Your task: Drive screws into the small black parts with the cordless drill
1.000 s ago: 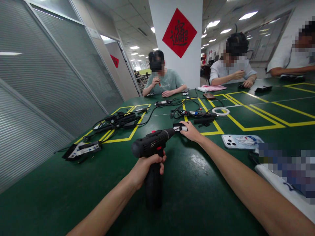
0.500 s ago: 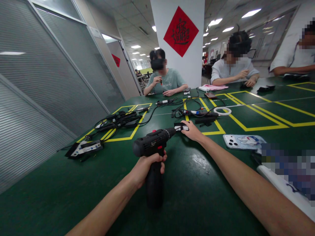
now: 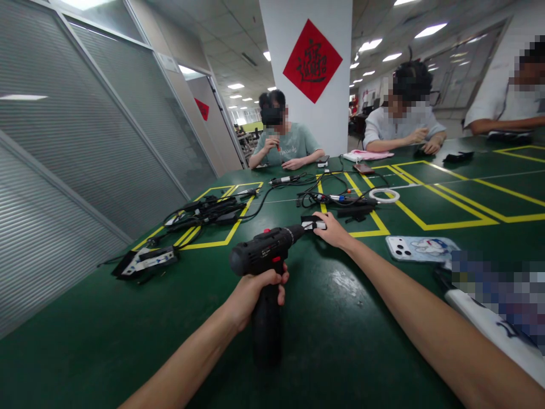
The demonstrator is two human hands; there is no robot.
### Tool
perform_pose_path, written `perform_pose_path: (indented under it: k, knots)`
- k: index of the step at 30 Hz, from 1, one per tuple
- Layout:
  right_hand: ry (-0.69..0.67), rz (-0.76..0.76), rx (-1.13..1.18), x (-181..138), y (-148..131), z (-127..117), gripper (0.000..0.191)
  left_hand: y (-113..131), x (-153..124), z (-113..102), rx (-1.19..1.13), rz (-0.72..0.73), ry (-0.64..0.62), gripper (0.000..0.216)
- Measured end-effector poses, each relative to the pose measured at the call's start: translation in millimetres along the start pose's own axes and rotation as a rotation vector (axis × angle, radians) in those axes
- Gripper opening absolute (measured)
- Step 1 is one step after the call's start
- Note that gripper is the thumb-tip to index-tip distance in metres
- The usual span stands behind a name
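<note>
My left hand (image 3: 255,289) is wrapped round the grip of a black cordless drill (image 3: 266,267), whose nose points away from me toward a small black and white part (image 3: 312,222) on the green table (image 3: 128,318). My right hand (image 3: 334,230) reaches out and holds that small part down at the drill's tip, fingers closed on it. Both forearms stretch out over the table from the near edge.
A phone in a pale patterned case (image 3: 419,247) lies to the right. A black and white device (image 3: 142,260) and a tangle of black cables (image 3: 204,210) lie at the left, more cables (image 3: 336,196) and a white ring (image 3: 384,195) beyond. Three people sit across the table.
The view has shifted slightly; the drill and both hands stay in the same place against the small part.
</note>
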State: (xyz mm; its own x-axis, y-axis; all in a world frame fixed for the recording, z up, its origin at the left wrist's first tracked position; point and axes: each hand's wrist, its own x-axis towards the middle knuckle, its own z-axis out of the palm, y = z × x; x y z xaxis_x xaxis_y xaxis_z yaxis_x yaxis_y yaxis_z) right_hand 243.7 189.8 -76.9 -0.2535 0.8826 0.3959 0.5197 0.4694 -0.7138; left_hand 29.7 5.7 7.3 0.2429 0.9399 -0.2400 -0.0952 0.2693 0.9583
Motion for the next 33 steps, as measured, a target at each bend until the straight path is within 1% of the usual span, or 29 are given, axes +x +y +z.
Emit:
perform_pose_path:
  k: [8, 13, 23, 33]
  knots:
    - [-0.003, 0.003, 0.003, 0.4, -0.9, 0.0, 0.049, 3.1, -1.0, 1.5, 0.008, 0.004, -0.005, 0.020]
    - [0.003, -0.003, 0.006, 0.2, 0.1, 0.5, 0.050, 0.3, 0.4, -0.2, -0.001, 0.002, -0.003, 0.022]
    - [0.005, -0.012, -0.008, 1.0, 1.4, 1.4, 0.049, -3.9, 1.6, -2.4, 0.004, 0.030, -0.015, 0.020]
    - [-0.001, -0.009, -0.011, 2.2, 2.5, 1.5, 0.051, -3.4, 2.2, -2.6, -0.003, 0.029, -0.030, 0.018]
